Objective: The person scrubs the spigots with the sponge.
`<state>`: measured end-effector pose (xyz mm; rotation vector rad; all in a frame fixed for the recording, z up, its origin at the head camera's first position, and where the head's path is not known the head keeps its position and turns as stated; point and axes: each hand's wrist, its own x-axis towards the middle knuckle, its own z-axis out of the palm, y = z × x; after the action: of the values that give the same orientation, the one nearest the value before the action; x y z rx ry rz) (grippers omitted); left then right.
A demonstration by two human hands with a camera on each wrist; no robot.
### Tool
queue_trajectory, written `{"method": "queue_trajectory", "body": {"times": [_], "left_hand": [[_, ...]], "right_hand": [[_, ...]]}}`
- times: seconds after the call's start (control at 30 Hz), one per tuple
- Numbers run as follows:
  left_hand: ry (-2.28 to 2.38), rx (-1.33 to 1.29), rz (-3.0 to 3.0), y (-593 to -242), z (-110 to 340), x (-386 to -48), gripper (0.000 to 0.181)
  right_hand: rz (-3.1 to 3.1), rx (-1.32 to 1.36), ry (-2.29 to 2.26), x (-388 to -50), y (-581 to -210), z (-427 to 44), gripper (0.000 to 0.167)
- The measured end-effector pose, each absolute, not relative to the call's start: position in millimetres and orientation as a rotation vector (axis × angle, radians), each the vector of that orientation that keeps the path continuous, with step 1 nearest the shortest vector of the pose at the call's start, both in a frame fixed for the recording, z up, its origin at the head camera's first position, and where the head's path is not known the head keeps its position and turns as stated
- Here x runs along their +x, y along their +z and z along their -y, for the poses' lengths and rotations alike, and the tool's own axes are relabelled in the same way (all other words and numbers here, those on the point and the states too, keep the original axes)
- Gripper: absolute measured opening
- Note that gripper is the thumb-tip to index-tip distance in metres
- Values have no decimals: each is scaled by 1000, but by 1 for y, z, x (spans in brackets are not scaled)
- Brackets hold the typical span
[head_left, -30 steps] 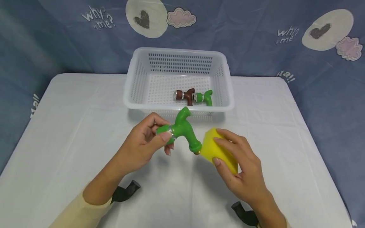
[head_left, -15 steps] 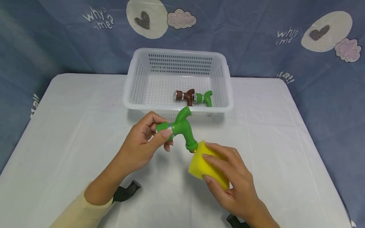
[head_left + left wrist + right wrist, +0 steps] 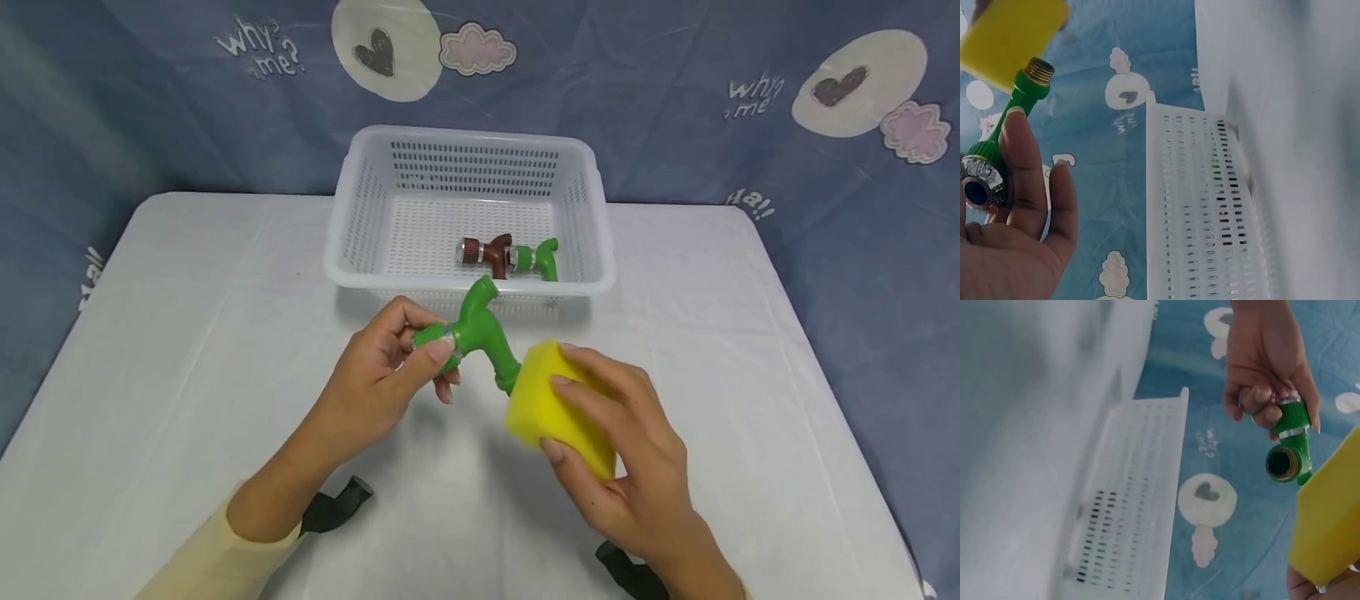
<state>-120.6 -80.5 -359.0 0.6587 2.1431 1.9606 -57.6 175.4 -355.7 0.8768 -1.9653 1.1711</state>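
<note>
My left hand [image 3: 367, 379] grips a green plastic tap [image 3: 480, 329] by its ribbed, silver-ringed end, thumb on top. The tap is held above the table, its bent body slanting down to the right. In my right hand [image 3: 637, 450] is a yellow sponge [image 3: 558, 408], held between thumb and fingers. The sponge hides the tap's lower end in the head view; whether they touch there I cannot tell. A brass threaded end [image 3: 1039, 72] of the tap shows in the left wrist view, with the sponge beside it. The right wrist view shows the tap's round opening [image 3: 1280, 464].
A white perforated basket [image 3: 468, 287] stands behind the hands. Inside lie a brown tap [image 3: 491, 252] and another green tap [image 3: 543, 258]. Black curved pieces [image 3: 337, 506] stick out by both wrists. White cloth [image 3: 187, 333] covers the table; a blue printed curtain [image 3: 637, 75] hangs behind.
The sponge moved toward me and left along the tap's lower end, then back up and right, now covering that end. The left hand and tap stayed nearly still.
</note>
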Motion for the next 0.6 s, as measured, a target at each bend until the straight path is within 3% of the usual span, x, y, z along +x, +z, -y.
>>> {"method": "queue_trajectory", "body": {"times": [0.2, 0.6], "left_hand": [[1896, 721, -2073, -362, 79, -117, 15], [1948, 701, -2166, -364, 79, -118, 16]], "right_hand": [[2080, 793, 1191, -68, -352, -175, 44], [2078, 874, 1158, -59, -371, -174, 33]]}}
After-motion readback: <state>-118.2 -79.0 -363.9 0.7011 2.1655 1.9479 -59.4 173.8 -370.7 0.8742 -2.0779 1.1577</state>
